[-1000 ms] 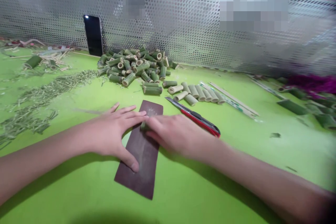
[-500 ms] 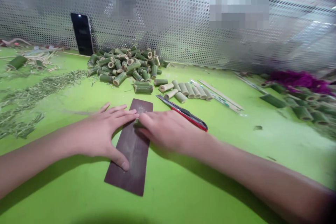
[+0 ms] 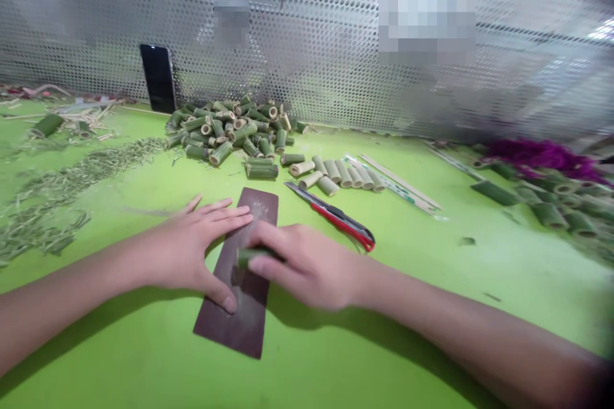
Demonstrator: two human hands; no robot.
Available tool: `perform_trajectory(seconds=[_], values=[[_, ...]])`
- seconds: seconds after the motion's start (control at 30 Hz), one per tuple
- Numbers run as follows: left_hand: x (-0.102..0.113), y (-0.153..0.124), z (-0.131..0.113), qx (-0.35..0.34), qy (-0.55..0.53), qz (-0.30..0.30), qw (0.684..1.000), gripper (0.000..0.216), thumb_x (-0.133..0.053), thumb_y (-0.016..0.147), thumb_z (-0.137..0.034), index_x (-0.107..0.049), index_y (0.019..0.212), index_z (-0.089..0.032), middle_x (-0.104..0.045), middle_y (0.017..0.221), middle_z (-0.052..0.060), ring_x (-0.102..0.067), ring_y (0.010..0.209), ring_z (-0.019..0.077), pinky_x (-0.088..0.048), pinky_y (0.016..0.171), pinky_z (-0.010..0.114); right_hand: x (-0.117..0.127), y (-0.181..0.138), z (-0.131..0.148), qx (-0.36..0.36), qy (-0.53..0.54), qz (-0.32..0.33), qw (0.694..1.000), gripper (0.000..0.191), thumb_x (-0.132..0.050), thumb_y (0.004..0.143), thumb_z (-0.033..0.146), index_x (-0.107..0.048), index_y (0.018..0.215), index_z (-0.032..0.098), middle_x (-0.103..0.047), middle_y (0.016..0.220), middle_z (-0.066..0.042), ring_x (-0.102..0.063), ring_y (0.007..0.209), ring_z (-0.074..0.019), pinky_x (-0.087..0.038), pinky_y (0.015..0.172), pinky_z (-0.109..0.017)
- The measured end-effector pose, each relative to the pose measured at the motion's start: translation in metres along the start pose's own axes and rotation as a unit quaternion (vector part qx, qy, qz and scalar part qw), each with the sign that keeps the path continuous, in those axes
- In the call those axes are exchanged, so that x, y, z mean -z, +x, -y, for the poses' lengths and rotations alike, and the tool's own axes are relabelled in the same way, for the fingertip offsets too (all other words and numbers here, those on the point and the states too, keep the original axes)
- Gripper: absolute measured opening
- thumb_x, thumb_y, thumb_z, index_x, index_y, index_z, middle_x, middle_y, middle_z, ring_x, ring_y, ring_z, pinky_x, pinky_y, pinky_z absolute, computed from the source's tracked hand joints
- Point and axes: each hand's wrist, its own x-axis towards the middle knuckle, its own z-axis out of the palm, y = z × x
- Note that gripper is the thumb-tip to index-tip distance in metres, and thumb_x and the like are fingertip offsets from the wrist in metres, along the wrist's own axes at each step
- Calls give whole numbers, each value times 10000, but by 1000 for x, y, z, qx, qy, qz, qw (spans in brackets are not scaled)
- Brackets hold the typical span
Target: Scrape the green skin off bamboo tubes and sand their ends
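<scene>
- Bright green tabletop [image 3: 144, 358] spans the frame, backed by a perforated metal panel [image 3: 326, 32] across the top.
- Just below the centre of the frame, a short green bamboo piece [image 3: 244, 258] is over a dark brown sheet [image 3: 242, 332]; whether its end touches the sheet, I cannot tell.
- From the right, the right hand [image 3: 311, 265] clamps that piece between thumb and fingers.
- Left of centre, the left hand [image 3: 189, 243] has its fingers spread apart, with the thumb lying on the sheet and a fingertip reaching over it near the top.
- Just right of centre, a red and black utility knife [image 3: 338, 217] lies aslant, blade towards the upper left.
- Above the knife are pale bamboo pieces [image 3: 344, 174], several in a row.
- In the upper middle, green bamboo pieces [image 3: 244, 130] form a heap.
- At upper left, a dark phone [image 3: 158, 78] stands upright against the panel.
- Green shavings [image 3: 96, 169] trail along the left side.
- At the right edge, magenta material [image 3: 540, 158] lies behind larger bamboo pieces [image 3: 549, 215].
</scene>
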Motion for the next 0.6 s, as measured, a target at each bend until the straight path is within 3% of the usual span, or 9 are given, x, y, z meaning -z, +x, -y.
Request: perform_trajectory(seconds=[0.1, 0.17, 0.27, 0.6], values=[[0, 0, 0, -17, 5, -4, 1000, 1265, -722, 633, -893, -169, 1650, -383, -96, 1728, 28, -43, 1592, 400, 24, 1264, 682, 9, 5, -14, -43, 273, -13, 961, 326, -313, 1074, 459, -494, 963, 211, -516, 776, 21, -407, 578, -125, -363, 535, -259], [0, -1, 2, -32, 8, -9, 999, 1271, -688, 638, -919, -174, 1655, -355, -109, 1723, 53, -55, 1589, 400, 14, 1273, 663, 11, 8, -20, -56, 355, -16, 933, 365, -283, 1072, 462, -462, 875, 213, -426, 694, 47, -293, 530, -114, -276, 500, -257], [-2, 0, 5, -46, 14, -18, 999, 1275, -654, 648, -939, -181, 1659, -323, -136, 1715, 90, -81, 1590, 393, 1, 1280, 648, 12, 10, -21, -61, 369, -31, 927, 394, -276, 1083, 443, -438, 807, 212, -389, 656, 54, -254, 525, -114, -247, 501, -261], [-1, 0, 4, -49, 10, -10, 999, 1261, -618, 659, -957, -177, 1657, -326, -118, 1718, 75, -85, 1597, 377, 36, 1281, 634, 8, 8, -16, -105, 301, -68, 945, 405, -278, 1104, 444, -423, 795, 226, -413, 625, 60, -317, 517, -119, -339, 532, -259]])
